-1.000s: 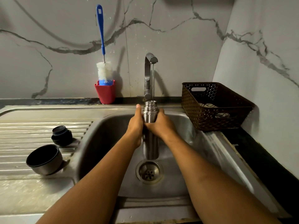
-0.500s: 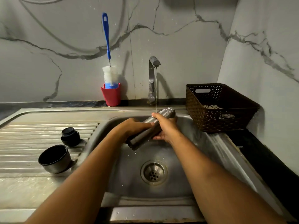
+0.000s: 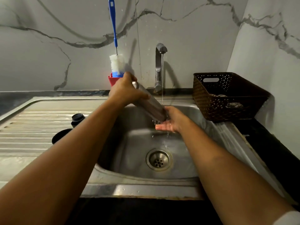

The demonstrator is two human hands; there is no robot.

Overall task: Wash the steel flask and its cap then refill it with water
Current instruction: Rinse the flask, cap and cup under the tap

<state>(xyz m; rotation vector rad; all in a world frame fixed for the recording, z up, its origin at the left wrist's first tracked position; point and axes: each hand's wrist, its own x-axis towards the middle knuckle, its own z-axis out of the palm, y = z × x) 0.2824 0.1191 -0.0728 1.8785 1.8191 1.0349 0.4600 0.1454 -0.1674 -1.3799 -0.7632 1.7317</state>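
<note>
Left grip (image 3: 126,91) curls round the tilted steel flask (image 3: 151,104), left of the tap (image 3: 159,65); right grip (image 3: 172,122) lies flat-palmed beneath its lower end.

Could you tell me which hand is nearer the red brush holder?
Left. The left hand, gripping the flask, overlaps the red brush holder; the right hand is over the sink, farther right.

Sink (image 3: 134,143) in the middle, drain (image 3: 159,159) at its bottom. Tap (image 3: 158,67) behind, at the wall. Flask (image 3: 149,103) tilted over the sink under the tap, upper end in left hand (image 3: 125,93), lower end against right hand (image 3: 172,120). Left of tap, brush (image 3: 113,30) in holder (image 3: 112,81). Right of sink, basket (image 3: 227,101). Left, on drainboard (image 3: 32,127), cap (image 3: 78,118) behind bowl (image 3: 60,135).
</note>
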